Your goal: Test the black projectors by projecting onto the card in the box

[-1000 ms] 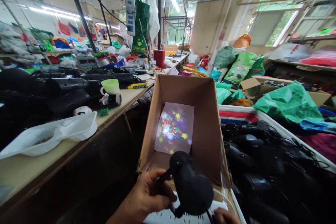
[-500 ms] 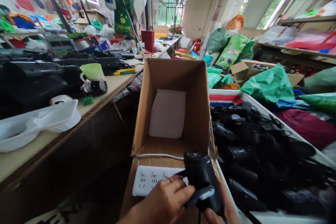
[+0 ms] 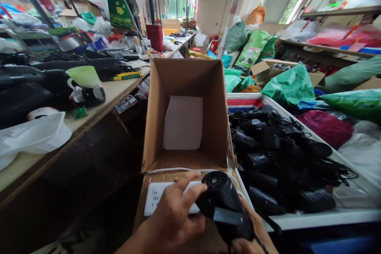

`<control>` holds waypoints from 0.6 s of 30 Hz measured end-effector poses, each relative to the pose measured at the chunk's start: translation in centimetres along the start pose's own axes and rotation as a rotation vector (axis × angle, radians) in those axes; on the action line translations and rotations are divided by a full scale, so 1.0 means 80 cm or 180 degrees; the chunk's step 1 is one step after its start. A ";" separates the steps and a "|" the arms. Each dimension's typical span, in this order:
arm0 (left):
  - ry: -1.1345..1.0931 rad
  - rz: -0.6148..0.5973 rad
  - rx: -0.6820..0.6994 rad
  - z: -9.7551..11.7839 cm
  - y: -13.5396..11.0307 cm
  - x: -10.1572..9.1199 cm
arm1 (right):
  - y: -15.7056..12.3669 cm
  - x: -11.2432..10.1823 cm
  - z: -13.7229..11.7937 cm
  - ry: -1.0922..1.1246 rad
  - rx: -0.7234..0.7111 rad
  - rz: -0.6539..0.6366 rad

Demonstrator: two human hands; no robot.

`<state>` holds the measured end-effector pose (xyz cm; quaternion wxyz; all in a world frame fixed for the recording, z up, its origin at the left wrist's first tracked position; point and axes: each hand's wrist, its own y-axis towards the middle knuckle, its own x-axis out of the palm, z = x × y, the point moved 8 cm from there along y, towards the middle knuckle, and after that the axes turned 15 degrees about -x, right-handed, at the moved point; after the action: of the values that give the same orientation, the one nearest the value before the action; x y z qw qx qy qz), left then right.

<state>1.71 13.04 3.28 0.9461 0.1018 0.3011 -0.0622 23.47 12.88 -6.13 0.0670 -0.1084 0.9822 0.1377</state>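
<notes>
A black hair dryer is in my right hand, which grips it from the right side and underneath. Its round grille end tips up toward the box, and a black cord hangs from its lower end. My left hand is at the dryer's left side with its fingers apart, one fingertip at the edge of the grille end. Beneath that hand lies a white power strip, partly covered by it. The strip rests on a cardboard surface in front of an open cardboard box with a pale sheet inside.
To the right stands a white-rimmed bin full of black hair dryers and cords. A workbench on the left carries a white plastic tray, a green cup and a yellow-green cutter. Bags are piled behind the bin.
My left fingers have come off the dryer's lower part and spread out near its grille end. The dryer has turned in my right hand. The whole view has shifted slightly.
</notes>
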 end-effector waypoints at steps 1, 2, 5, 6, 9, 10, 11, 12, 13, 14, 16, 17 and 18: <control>-0.0067 -0.0088 -0.0042 0.001 0.003 -0.002 | -0.004 -0.001 -0.001 0.0110 0.0009 -0.0152; -0.0147 -0.0280 -0.0035 0.004 0.005 -0.001 | -0.008 -0.001 -0.003 0.0240 0.0045 -0.0331; -0.0451 -0.1061 0.0402 0.028 0.007 0.017 | -0.020 -0.004 -0.012 0.0519 0.0278 -0.0675; -0.0539 -0.1202 0.0581 0.037 0.006 0.022 | -0.023 -0.007 -0.016 0.0551 0.0368 -0.0666; -0.0784 -0.1329 0.0857 0.057 0.006 0.031 | -0.023 -0.014 -0.032 0.0606 0.0401 -0.0529; -0.0862 -0.1343 0.0820 0.061 0.007 0.033 | -0.021 -0.014 -0.037 0.0615 0.0383 -0.0508; -0.0931 -0.1379 0.0716 0.064 0.008 0.035 | -0.020 -0.014 -0.040 0.0621 0.0382 -0.0504; -0.0996 -0.1381 0.0555 0.065 0.009 0.035 | -0.018 -0.013 -0.042 0.0623 0.0392 -0.0501; -0.1035 -0.1361 0.0342 0.064 0.011 0.036 | -0.017 -0.013 -0.043 0.0640 0.0412 -0.0481; -0.1042 -0.1318 0.0137 0.062 0.013 0.035 | -0.016 -0.012 -0.042 0.0684 0.0442 -0.0461; -0.1021 -0.1188 -0.0055 0.061 0.014 0.034 | -0.014 -0.011 -0.039 0.0744 0.0439 -0.0396; -0.1015 -0.1116 -0.0003 0.063 0.014 0.032 | -0.012 -0.011 -0.037 0.0747 0.0397 -0.0350; -0.1014 -0.1047 0.0120 0.066 0.013 0.031 | -0.011 -0.010 -0.035 0.0764 0.0352 -0.0312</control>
<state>6.85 12.73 6.23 0.9568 0.0578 0.1592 -0.2365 24.21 11.39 -3.56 -0.0384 -0.1680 0.9828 0.0661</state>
